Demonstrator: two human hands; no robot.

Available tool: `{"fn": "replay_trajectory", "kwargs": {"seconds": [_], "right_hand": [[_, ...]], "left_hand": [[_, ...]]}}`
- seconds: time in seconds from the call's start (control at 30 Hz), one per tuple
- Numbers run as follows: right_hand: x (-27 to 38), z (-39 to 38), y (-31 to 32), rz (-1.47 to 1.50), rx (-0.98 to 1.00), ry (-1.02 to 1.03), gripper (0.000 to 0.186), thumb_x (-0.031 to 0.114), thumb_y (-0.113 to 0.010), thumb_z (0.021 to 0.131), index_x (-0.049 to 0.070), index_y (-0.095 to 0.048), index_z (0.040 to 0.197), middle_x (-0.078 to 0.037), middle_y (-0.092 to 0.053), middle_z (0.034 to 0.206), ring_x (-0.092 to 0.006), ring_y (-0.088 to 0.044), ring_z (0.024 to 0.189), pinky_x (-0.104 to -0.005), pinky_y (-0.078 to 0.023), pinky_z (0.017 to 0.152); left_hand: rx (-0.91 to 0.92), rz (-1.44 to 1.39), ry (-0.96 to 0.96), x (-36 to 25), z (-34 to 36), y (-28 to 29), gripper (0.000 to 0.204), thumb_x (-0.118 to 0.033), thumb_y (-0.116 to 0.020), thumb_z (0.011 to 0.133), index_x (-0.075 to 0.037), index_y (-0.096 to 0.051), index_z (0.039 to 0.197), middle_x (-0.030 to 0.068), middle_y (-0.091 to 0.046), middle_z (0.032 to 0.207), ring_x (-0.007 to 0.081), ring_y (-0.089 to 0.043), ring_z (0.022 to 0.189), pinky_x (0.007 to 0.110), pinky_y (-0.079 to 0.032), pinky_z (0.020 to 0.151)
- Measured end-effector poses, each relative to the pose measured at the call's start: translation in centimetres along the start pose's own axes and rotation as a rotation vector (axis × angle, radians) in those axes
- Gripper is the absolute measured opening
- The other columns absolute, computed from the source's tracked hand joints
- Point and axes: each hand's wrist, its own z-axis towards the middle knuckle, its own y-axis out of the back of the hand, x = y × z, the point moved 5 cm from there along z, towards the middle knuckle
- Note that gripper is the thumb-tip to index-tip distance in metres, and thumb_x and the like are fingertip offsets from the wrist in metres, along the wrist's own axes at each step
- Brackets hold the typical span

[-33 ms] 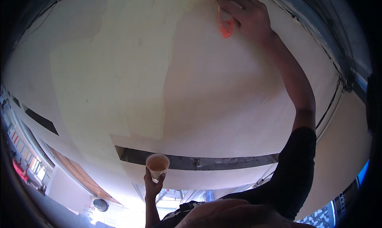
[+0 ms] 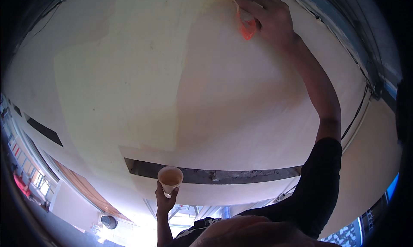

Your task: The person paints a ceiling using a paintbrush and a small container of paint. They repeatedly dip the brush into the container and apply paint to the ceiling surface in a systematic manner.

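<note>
At the lower centre my left hand (image 2: pixel 165 199) is closed around a pale cup (image 2: pixel 170 177) and holds it upright, its mouth facing me. Some light brown content shows inside it. My right arm reaches far up, and my right hand (image 2: pixel 272 16) presses against the pale board surface (image 2: pixel 150 74) at the top of the picture. Its fingers are closed on a thin off-white piece with an orange-red part (image 2: pixel 247 29) hanging below. What kind of thing this is, I cannot make out. A darker beige patch spreads over the surface below that hand, beside a pale yellow area.
A long dark slot (image 2: pixel 241 177) is cut in the surface behind the cup. Another dark opening (image 2: pixel 44 130) lies at the left. Cables (image 2: pixel 359 111) run along the right edge. Far lower left are a ladder (image 2: pixel 22 155), a person in red (image 2: pixel 20 184) and a dark round container (image 2: pixel 109 222).
The orange-red part at my right hand has shifted slightly to the right. My left hand and the cup stay in place.
</note>
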Motion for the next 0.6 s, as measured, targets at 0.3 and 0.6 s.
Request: {"fn": "replay_trajectory", "kwargs": {"seconds": [0.3, 0.6], "right_hand": [[-0.8, 3.2, 0.1, 0.035, -0.035, -0.053, 0.040, -0.006, -0.067, 0.071, 0.005, -0.068, 0.110, -0.013, -0.073, 0.115, -0.0316, -0.069, 0.093, -0.0388, -0.060, 0.081], [0.0, 3.5, -1.2, 0.003, -0.053, -0.065, 0.040, -0.006, -0.067, 0.072, 0.005, -0.067, 0.110, -0.012, -0.072, 0.113, -0.0322, -0.068, 0.092, -0.0410, -0.059, 0.078]], "left_hand": [[-0.019, 0.065, -0.021, 0.5, 0.1, 2.0, 0.061, -0.015, -0.078, 0.087, 0.002, -0.048, 0.137, 0.0221, -0.070, 0.114, 0.0359, -0.070, 0.108, 0.043, -0.054, 0.092], [-0.011, 0.066, 0.050, 0.5, -1.5, 4.3, 0.059, -0.014, -0.078, 0.088, 0.001, -0.048, 0.137, 0.0220, -0.069, 0.115, 0.0352, -0.069, 0.110, 0.044, -0.053, 0.094]]}}
